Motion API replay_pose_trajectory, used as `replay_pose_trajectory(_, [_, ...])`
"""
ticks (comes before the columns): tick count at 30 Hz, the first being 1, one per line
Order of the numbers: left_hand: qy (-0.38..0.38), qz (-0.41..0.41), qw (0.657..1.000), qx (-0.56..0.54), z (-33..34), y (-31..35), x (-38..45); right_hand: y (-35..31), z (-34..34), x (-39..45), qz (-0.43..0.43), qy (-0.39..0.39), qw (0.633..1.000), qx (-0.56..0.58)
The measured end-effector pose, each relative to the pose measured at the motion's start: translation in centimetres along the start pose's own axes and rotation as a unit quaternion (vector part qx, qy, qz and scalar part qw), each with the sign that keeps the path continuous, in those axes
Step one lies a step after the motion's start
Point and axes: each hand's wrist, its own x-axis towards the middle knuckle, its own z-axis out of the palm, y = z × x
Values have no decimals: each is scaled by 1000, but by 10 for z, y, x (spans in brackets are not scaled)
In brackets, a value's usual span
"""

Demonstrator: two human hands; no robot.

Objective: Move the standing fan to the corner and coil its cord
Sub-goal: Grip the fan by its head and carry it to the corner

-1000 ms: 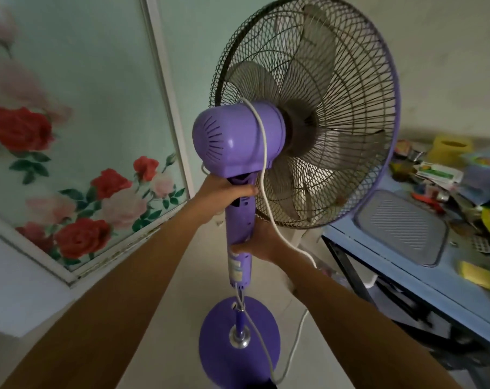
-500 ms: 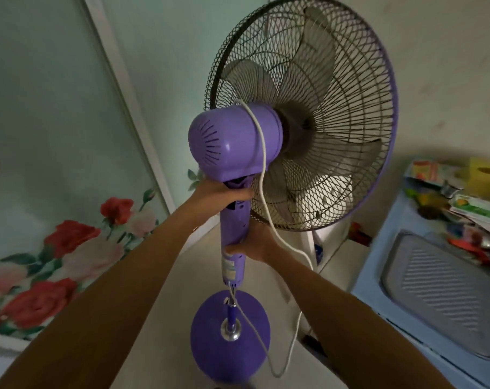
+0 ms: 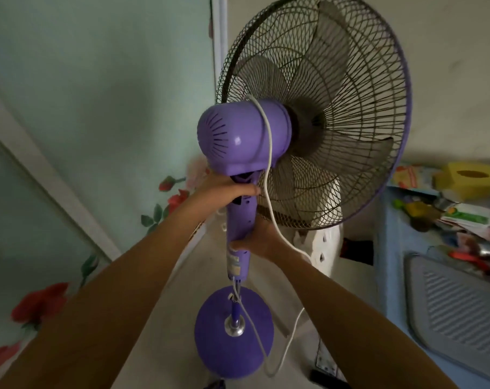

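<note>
Purple standing fan [image 3: 239, 192], plastic-bodied with a dark wire grille and grey blades, was found upright between both our hands, its round purple base [image 3: 210, 343] over the pale floor; whether it was lifted clear we could not tell. Our left hand [image 3: 224, 189] was wrapped around the neck just under the motor housing, fingers closed on it. Our right hand [image 3: 255, 240] gripped the purple column lower down, fingers curled behind it. The thin white cord [image 3: 269, 153] lay looped over the housing, ran down past our right wrist and trailed on the floor beside the base, uncoiled. Compared with a second earlier, the rose-patterned wall panel [image 3: 41, 301] had slid off to the left and the white corner trim [image 3: 220, 46] now stood directly behind the grille, with the blue cluttered table [image 3: 392, 248] close at right. We judged the fan nearly at the corner; coiling remained outstanding.
</note>
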Motion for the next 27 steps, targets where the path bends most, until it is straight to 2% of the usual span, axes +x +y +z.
replay_pose_trajectory(4, [-39, 6, 999, -4, -4, -3, 64, -3, -10, 49, 15, 60, 998, -7])
replay_pose_trajectory(8, [-96, 16, 995, -4, -4, 0, 134, -3, -30, 103, 69, 117, 991, -18])
replay_pose_trajectory(20, [-174, 1, 985, 1, 46, -5, 332, 35, -109, 261, 134, 192, 972, 25])
replay_pose_trajectory(24, [-222, -2, 975, 1, 60, -14, 385, 46, -125, 299, 167, 207, 963, 49])
replay_pose_trajectory(27, [-255, -1, 967, -6, 71, -21, 435, 49, -137, 335, 180, 249, 949, 62])
